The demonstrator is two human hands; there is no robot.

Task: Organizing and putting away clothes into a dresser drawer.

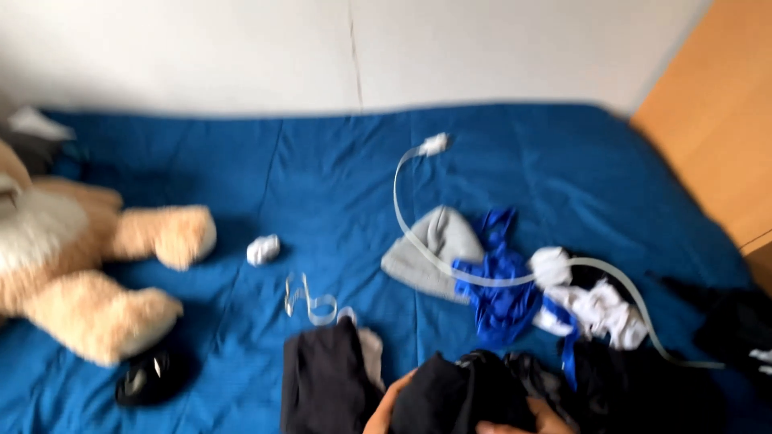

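Both hands at the bottom edge | your left hand (386, 410) and right hand (527, 419) close around a black garment (454, 398) between them | grey hat (438, 249) beyond the grip | plush toy (88, 265) far left.

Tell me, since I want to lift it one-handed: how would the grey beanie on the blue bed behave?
The grey beanie lies slumped and flattened, so it is probably floppy and light. A white cable crosses it, so lifting might drag that along. On the blue bedspread it looks unlikely to roll.
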